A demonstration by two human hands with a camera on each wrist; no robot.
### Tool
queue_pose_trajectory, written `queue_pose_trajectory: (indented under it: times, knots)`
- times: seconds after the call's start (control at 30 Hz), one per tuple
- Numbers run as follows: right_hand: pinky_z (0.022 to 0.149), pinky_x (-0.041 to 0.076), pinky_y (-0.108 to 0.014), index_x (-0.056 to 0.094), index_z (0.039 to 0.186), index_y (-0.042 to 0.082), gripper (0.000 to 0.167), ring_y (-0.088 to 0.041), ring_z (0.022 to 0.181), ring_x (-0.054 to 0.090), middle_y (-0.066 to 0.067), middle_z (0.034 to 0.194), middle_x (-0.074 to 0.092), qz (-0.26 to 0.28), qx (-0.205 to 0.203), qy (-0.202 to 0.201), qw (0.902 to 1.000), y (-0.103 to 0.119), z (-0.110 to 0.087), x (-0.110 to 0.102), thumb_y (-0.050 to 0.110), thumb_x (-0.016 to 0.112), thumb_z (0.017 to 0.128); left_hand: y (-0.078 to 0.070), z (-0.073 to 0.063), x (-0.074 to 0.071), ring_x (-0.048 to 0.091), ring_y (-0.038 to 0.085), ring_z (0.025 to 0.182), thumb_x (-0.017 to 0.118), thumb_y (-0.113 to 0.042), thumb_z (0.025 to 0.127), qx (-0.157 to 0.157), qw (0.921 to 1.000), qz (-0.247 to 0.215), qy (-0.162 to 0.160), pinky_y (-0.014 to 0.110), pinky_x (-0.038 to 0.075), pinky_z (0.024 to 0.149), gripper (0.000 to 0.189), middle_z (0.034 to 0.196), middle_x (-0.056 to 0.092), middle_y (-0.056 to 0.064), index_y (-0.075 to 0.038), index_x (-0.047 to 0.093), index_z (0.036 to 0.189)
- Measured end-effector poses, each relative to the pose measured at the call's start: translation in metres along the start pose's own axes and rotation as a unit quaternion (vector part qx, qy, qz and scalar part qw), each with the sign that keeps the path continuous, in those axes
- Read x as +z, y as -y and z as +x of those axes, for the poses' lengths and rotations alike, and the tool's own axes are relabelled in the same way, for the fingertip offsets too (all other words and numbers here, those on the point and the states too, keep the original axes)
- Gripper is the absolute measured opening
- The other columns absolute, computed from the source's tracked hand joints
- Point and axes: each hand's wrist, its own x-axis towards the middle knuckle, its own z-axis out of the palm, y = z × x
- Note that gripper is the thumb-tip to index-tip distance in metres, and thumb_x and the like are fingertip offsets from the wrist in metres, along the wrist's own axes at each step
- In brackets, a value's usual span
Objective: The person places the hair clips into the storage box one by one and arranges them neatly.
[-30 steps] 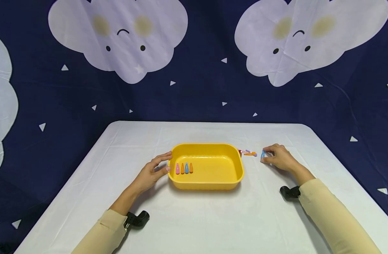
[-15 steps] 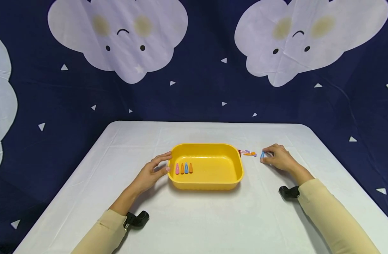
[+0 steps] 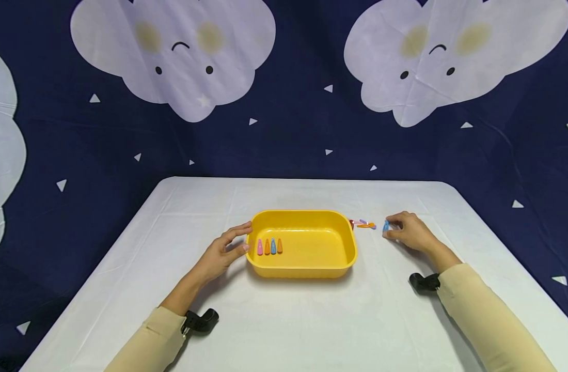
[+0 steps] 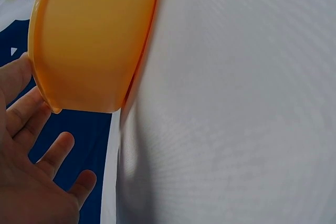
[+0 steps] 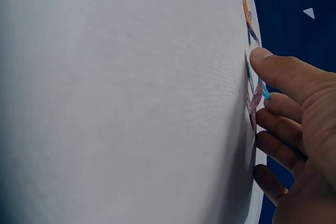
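A yellow plastic tray stands on the white table, with a row of pink, orange and blue snap hair clips lying inside at its left end. My left hand touches the tray's left rim with thumb and fingertips, the other fingers spread in the left wrist view. Right of the tray, my right hand pinches a blue hair clip between thumb and index finger, low over the table. In the right wrist view only a bit of the blue clip shows, by the index fingertip.
Between the tray and my right hand lies a small loose pile of hair clips, red, pink, purple and orange, partly hidden by the tray's edge. A dark blue cloth with clouds hangs behind the table's far edge.
The blue hair clip has shifted and turned very slightly between the right fingers. My left hand and the tray keep their places.
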Motion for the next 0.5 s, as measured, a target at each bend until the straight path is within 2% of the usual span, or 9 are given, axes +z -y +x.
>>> queue_pose_trajectory:
  times: [0.27, 0.5]
  knots:
    - [0.097, 0.04, -0.058, 0.053, 0.128, -0.004, 0.064, -0.043, 0.116, 0.051, -0.026, 0.124, 0.057, 0.034, 0.014, 0.007, 0.9993, 0.0, -0.002, -0.002, 0.037, 0.071, 0.082, 0.0, 0.0, 0.0, 0.026, 0.03, 0.144, 0.06, -0.019, 0.093, 0.001, 1.0, -0.001, -0.001, 0.062, 0.022, 0.113, 0.042, 0.15, 0.04, 0.005, -0.006, 0.052, 0.131]
    - [0.097, 0.039, -0.061, 0.054, 0.129, 0.0, 0.059, -0.047, 0.12, 0.047, -0.03, 0.126, 0.054, 0.039, 0.0, -0.002, 0.9992, 0.011, -0.008, -0.011, 0.033, 0.07, 0.084, -0.001, -0.001, 0.0, 0.026, 0.031, 0.144, 0.059, -0.018, 0.093, -0.001, 1.0, -0.001, 0.0, 0.063, 0.021, 0.113, 0.041, 0.15, 0.04, 0.005, -0.006, 0.052, 0.132]
